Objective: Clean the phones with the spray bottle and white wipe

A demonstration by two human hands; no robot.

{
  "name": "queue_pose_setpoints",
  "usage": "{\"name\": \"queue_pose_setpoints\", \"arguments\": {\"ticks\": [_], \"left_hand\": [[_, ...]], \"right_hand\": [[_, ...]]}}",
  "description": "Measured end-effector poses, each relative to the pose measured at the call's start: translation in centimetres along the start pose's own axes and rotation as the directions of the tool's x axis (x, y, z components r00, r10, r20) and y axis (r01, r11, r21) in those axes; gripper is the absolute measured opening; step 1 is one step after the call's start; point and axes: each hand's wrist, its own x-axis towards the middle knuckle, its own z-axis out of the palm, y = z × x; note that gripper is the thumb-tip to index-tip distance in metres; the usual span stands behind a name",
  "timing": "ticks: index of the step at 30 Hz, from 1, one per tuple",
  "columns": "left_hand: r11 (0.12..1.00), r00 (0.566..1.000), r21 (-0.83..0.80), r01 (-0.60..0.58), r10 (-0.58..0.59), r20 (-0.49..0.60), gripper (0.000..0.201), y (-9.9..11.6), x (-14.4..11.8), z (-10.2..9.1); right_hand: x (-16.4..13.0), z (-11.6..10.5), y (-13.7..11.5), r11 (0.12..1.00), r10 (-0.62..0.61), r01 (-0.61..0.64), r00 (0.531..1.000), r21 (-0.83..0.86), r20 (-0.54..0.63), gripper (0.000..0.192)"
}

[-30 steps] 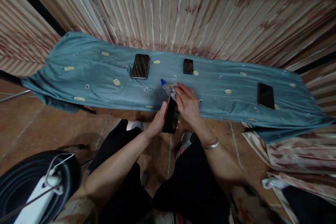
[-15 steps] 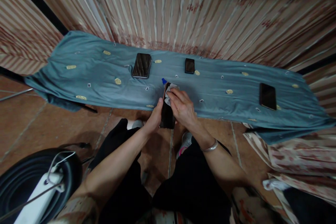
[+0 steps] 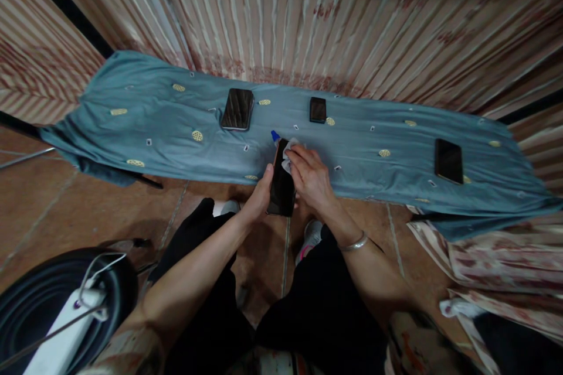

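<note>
My left hand grips a dark smartphone along its left edge, thumb on the side and the other fingers hidden beneath. The phone is tilted, its black screen facing up, over the front edge of the cloth-covered surface. Pinched in the fingers of my right hand is a crumpled whitish wipe, pressed on the upper right part of the screen. Just beyond the phone's top end shows a blue pointed cap or nozzle; the rest of that item is hidden.
A blue-green patterned cloth covers the long surface. On it lie a large dark phone at left, a small black device and another phone at right. Pleated curtains hang behind. A black coiled hose sits at lower left.
My right hand and the wipe have shifted slightly right across the screen, uncovering more of its upper left. My left hand still holds the phone in about the same place.
</note>
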Motion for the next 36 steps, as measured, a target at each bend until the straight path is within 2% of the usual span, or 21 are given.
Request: {"name": "queue_pose_setpoints", "arguments": {"ticks": [3, 6, 14, 23, 26, 32, 36], "left_hand": [[0.998, 0.999, -0.058, -0.017, 0.016, -0.028, 0.06, 0.6, 0.1, 0.2], [0.996, 1.0, -0.089, -0.01, 0.009, -0.012, 0.06, 0.9, 0.1, 0.2], [0.999, 0.999, -0.04, 0.024, -0.023, 0.025, 0.059, 0.3, 0.0, -0.1], [0.995, 0.999, -0.09, -0.039, 0.04, -0.001, 0.062, 1.4, -0.1, 0.1], [0.997, 1.0, -0.077, -0.026, 0.026, -0.005, 0.063, 1.5, -0.2, 0.0], [0.999, 0.997, -0.046, 0.017, -0.013, 0.07, 0.069, 0.8, 0.3, -1.0], [0.998, 0.998, -0.063, 0.01, -0.006, 0.066, 0.068, 0.8, 0.3, -1.0]], "right_hand": [[-0.1, 0.2, -0.6, 1.0, -0.021, 0.021, 1.0, 0.012, 0.013, 0.041], [-0.1, 0.3, -0.6, 1.0, -0.016, 0.016, 1.0, 0.024, 0.023, 0.041], [0.2, -0.2, 1.0, 1.0, 0.031, -0.031, 1.0, -0.003, 0.002, 0.041], [-0.2, 0.3, -0.7, 1.0, -0.01, 0.01, 1.0, -0.015, -0.007, 0.04], [-0.1, 0.3, -0.3, 1.0, 0.007, -0.007, 1.0, -0.003, -0.003, 0.039], [-0.1, 0.2, 1.3, 0.998, 0.055, -0.055, 0.997, -0.008, -0.047, 0.039], [-0.1, 0.2, 1.3, 0.999, 0.051, -0.052, 0.997, -0.016, -0.052, 0.039]]}}
